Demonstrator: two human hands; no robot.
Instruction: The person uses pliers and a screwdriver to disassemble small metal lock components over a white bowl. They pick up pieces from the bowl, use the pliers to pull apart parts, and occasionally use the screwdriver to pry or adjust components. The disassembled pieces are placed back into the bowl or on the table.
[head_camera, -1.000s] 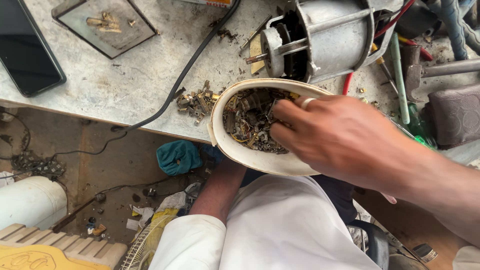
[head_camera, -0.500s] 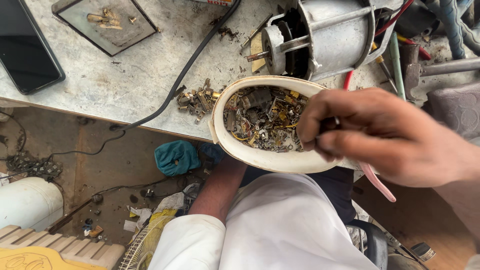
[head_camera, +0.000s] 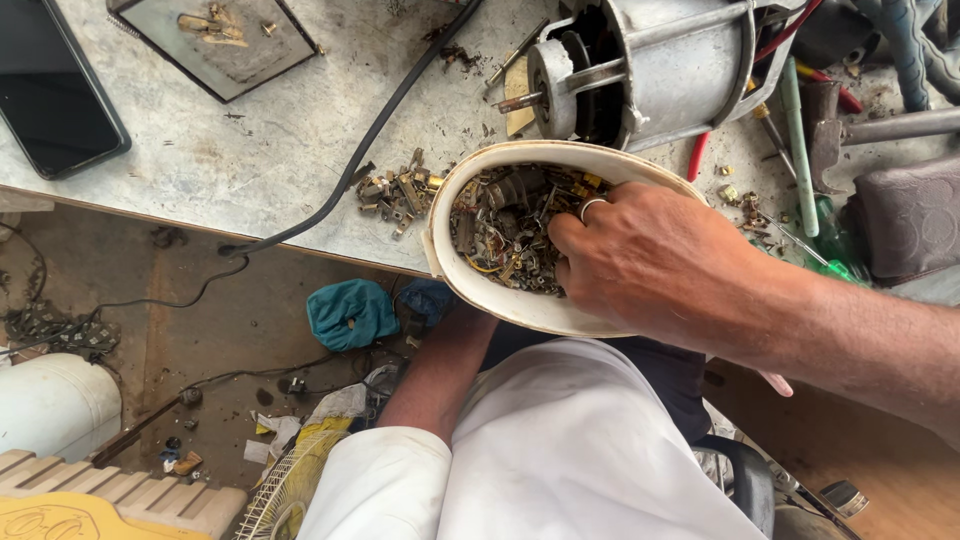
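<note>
The right hand's grip (head_camera: 660, 265) is curled down into the cream oval bowl (head_camera: 520, 305), fingertips buried among the small metal scraps (head_camera: 500, 235); whether they pinch a piece or only stir cannot be told, since the fingers hide under the knuckles, one of them wearing a ring (head_camera: 590, 207). The left hand is out of sight beneath the bowl; only its forearm (head_camera: 440, 365) rises from 6 o'clock, so its grip cannot be told either, though it appears to carry the bowl from below. The bowl overhangs the near edge of the pale tabletop (head_camera: 290, 140), just at 6 o'clock of the grey electric motor (head_camera: 650, 70), whose shaft end points toward 9 o'clock. A small heap of loose brass and steel bits (head_camera: 395, 190) lies on the tabletop touching the bowl's rim at 9 o'clock, and a black cable (head_camera: 380, 125) runs from 12 o'clock off the edge. A dark phone (head_camera: 55, 95) lies at 10 o'clock, a shallow square tray (head_camera: 230, 45) near 11 o'clock, and a green screwdriver (head_camera: 800, 150) at 2 o'clock. The risk I judge here: the bowl sits half off the edge, so a hard downward press could tip it and scatter the parts onto the littered floor (head_camera: 200, 330); sharp scraps could also nick the digging fingers.
</note>
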